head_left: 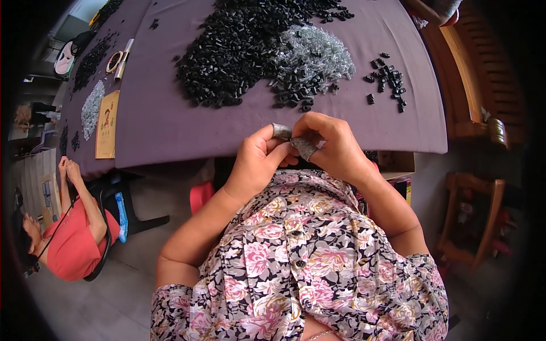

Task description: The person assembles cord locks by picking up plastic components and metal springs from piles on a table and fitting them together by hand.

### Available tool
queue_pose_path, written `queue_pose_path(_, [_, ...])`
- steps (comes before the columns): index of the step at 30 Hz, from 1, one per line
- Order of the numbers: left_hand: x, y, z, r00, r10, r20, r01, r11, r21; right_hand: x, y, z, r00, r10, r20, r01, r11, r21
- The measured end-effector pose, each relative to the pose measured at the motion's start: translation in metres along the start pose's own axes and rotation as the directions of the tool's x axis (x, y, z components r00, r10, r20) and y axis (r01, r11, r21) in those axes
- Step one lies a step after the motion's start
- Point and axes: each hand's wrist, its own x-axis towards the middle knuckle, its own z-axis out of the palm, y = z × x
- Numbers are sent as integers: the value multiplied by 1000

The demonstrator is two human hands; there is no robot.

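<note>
My left hand (259, 162) and my right hand (335, 145) meet just in front of the near edge of a table covered in purple cloth (170, 122). Grey finger guards (304, 146) cover the thumb tips of both hands. The fingertips pinch together around something very small that I cannot make out. On the cloth beyond them lies a big heap of small black tube-shaped parts (233, 48), with a pile of shiny silver metal pieces (313, 57) against its right side. A small cluster of black parts (389, 79) lies apart at the right.
A person in a red top (71, 238) sits at the left, hands together by the table edge. Near them lie a tan card (107, 124), a silver pile (92, 108) and more black parts (91, 59). Wooden chairs (472, 221) stand at the right.
</note>
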Motion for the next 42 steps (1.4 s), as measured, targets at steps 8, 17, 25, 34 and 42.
queue_pose_path(8, [1,0,-6,987,109,-121,-128,978,-164,-5,-4,-4,998,28,-49,-24,996,83])
queue_pose_path(17, [-9,1,-6,991,106,-84,-125,959,-256,-10,-7,8,996,81,-30,-73,975,209])
queue_pose_path(25, [-6,-4,-11,997,41,-59,-59,938,-340,-11,-7,7,997,65,-45,-58,988,146])
queue_pose_path(34, [-11,6,-3,999,-41,29,47,962,-270,-8,-5,3,997,-51,-49,50,999,-19])
queue_pose_path(42, [-14,-7,-5,998,-12,68,8,998,57,-14,-4,4,1000,7,29,-5,998,-69])
